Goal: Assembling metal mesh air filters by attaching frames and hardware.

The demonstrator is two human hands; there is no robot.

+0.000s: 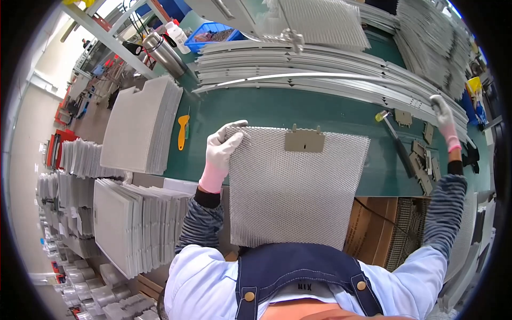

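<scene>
Well, taking the mesh panel (290,194) as a dial, the left hand (221,148) is clamped on its ten o'clock corner, while the right hand (445,120) stretches out toward two; I can't tell whether that one grips anything. The panel overlaps the near edge of the green counter (336,114), an olive bracket (304,142) at its twelve. Beyond lie a yellow scraper (182,132) at ten, a hammer (402,150) at two and metal strips (314,66) at twelve.
</scene>
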